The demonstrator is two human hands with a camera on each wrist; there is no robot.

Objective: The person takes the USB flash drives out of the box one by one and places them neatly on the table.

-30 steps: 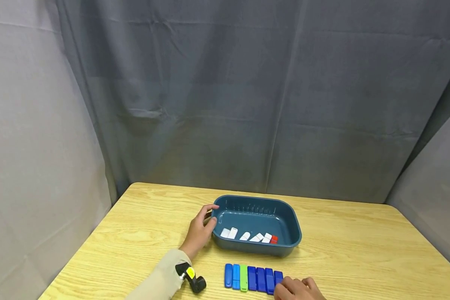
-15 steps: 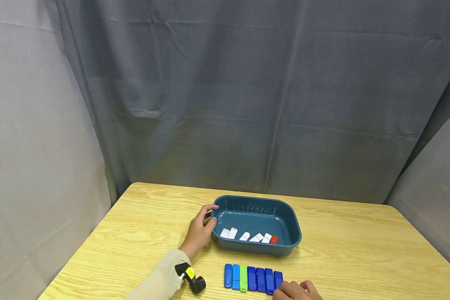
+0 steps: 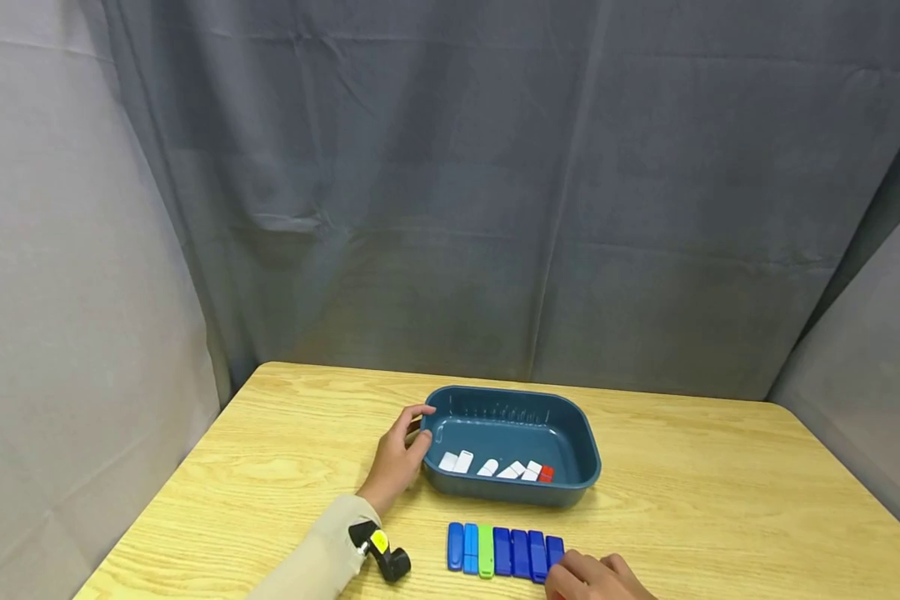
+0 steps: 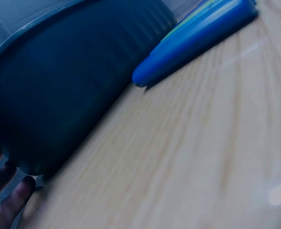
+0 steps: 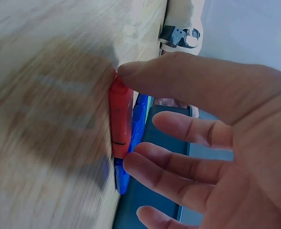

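My left hand (image 3: 399, 457) holds the left end of a dark blue-green plastic tub (image 3: 495, 493), fingers at the rim and thumb against the side. Inside the tub lie several white USB sticks (image 3: 463, 462) and a red one (image 3: 546, 473). In front of it runs a row of USB sticks: light blue (image 3: 455, 547), green (image 3: 486, 551) and dark blue (image 3: 521, 553). At the row's right end, my right hand (image 3: 598, 578) pinches a red USB stick (image 5: 121, 117) lengthwise between thumb and fingertips, low by the tabletop. The head view mostly hides that stick.
The wooden table (image 3: 720, 500) extends to both sides of the tub. Behind it hangs a grey curtain (image 3: 420, 208), with paler cloth (image 3: 82, 292) at the sides. A small black camera (image 3: 390, 562) is strapped to my left sleeve.
A sliver of red now shows beneath my right hand, which has shifted only slightly. The head view has tilted a little. My left hand keeps its place on the tub.
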